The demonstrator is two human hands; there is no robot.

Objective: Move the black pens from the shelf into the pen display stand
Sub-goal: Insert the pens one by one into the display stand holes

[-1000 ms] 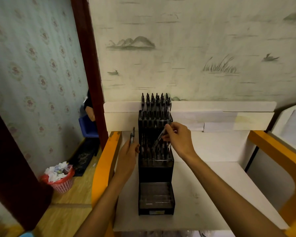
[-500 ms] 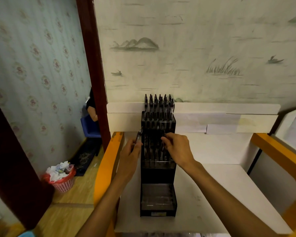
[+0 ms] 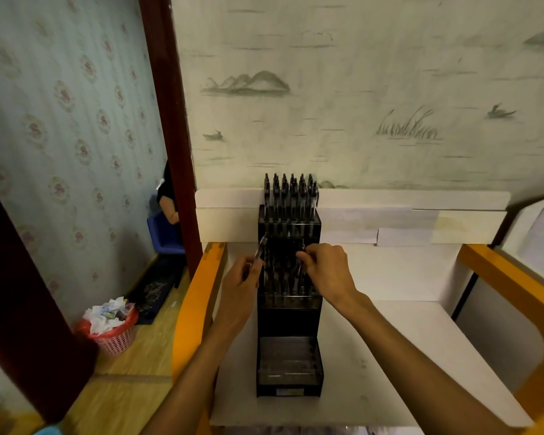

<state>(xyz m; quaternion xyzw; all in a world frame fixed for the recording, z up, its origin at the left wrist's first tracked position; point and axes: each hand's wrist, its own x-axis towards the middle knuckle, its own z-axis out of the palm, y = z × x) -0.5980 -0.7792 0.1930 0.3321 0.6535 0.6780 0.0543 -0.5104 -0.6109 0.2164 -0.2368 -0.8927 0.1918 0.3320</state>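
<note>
The left hand [image 3: 244,279] is pinching a slim black pen [image 3: 260,250], tilted toward one o'clock over the tall black tiered plastic pen display stand [image 3: 289,318] on the white shelf [image 3: 390,334]. The right hand [image 3: 325,269] is pinching another into the middle tier; lowering each upright should avoid neighbouring pens. Open shelf is lying at three o'clock.

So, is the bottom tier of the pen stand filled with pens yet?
No, the bottom tier of the pen stand shows no upright pens, while the top row of pens stands full.
</note>
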